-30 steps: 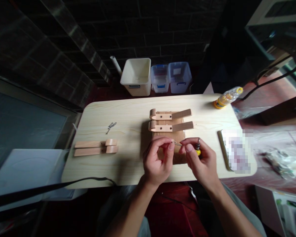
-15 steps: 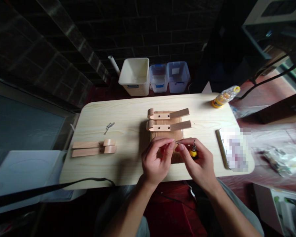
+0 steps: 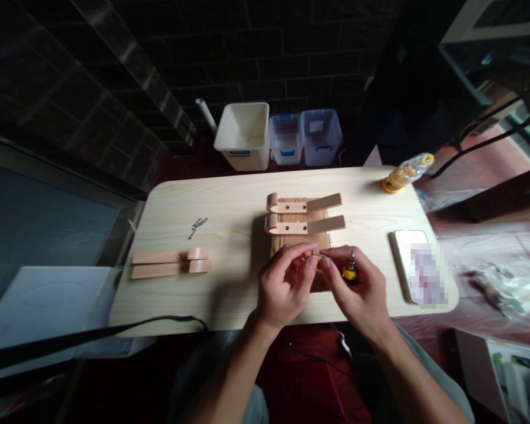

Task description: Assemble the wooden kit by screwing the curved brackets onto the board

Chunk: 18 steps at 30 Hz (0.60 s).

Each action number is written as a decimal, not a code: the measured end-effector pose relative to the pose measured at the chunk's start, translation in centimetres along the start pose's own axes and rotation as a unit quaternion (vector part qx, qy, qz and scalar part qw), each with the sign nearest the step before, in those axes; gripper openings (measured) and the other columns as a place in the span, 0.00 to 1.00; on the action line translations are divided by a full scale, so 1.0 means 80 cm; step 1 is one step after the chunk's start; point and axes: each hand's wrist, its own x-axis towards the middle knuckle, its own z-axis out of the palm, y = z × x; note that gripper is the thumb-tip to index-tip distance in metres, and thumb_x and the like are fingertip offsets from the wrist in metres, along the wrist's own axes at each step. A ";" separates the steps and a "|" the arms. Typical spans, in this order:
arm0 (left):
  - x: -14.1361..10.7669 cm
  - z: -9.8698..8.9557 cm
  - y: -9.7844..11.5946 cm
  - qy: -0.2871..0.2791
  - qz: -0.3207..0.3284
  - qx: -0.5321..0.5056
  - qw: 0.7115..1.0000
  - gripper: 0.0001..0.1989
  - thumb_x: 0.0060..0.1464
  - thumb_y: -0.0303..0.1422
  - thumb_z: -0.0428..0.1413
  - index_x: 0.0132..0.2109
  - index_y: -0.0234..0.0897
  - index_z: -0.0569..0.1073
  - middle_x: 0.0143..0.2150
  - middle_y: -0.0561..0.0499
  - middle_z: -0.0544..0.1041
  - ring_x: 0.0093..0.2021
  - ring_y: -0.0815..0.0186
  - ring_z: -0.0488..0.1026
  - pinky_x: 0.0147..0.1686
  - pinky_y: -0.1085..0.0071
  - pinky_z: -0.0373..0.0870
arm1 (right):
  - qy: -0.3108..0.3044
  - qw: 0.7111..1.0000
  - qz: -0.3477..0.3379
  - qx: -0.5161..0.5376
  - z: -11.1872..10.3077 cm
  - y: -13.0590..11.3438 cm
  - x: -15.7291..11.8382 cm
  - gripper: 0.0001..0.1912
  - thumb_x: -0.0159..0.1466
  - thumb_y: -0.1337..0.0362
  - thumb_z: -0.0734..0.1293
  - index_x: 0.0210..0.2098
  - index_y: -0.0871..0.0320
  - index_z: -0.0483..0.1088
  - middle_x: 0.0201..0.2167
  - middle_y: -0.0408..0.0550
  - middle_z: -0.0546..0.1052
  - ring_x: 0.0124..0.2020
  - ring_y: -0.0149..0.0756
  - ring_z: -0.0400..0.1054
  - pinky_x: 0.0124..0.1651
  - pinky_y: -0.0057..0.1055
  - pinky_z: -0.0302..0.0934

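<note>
Between the fingertips of both hands is a small metal screw, lying roughly sideways. My left hand is closed in a loose pinch, thumb and forefinger at the screw's left end. The thumb and forefinger of my right hand pinch its other end. A screwdriver with a yellow collar is tucked in that same hand, metal tip up, its handle mostly hidden. Just beyond the hands, two hook-shaped wooden pieces with dark holes lie across a wooden block, which the hands partly cover.
On the table, two more wooden pieces and a small pile of screws lie left. A clear bottle-shaped case stands back right, near a phone-like slab. Plastic bins stand beyond the far edge.
The fingers have shifted slightly around the screw, and more of it shows between them. The whole view has moved a little; the wooden pieces stay in place.
</note>
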 end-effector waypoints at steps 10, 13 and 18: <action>0.005 -0.005 -0.002 -0.005 0.062 0.024 0.998 0.10 0.61 0.24 0.58 0.49 0.37 0.77 0.42 0.49 0.81 0.42 0.68 0.79 0.44 0.73 0.76 | -0.008 1.000 0.006 0.007 0.003 0.000 0.001 0.06 0.67 0.64 0.70 0.43 0.54 0.75 0.34 0.43 0.79 0.31 0.31 0.70 0.33 0.27 0.64; 0.005 -0.005 -0.004 -0.011 0.084 0.030 0.996 0.10 0.61 0.23 0.58 0.48 0.37 0.77 0.42 0.49 0.81 0.42 0.68 0.79 0.45 0.73 0.77 | -0.016 1.000 0.011 0.001 0.003 -0.001 0.002 0.05 0.66 0.63 0.70 0.42 0.54 0.75 0.32 0.43 0.78 0.30 0.31 0.69 0.32 0.27 0.63; 0.005 -0.007 -0.004 -0.018 0.105 0.040 0.994 0.10 0.61 0.23 0.58 0.48 0.38 0.77 0.42 0.49 0.81 0.43 0.68 0.79 0.45 0.72 0.77 | -0.008 0.999 0.039 0.037 0.003 -0.002 0.004 0.04 0.66 0.61 0.71 0.38 0.55 0.74 0.29 0.42 0.76 0.27 0.30 0.67 0.28 0.26 0.61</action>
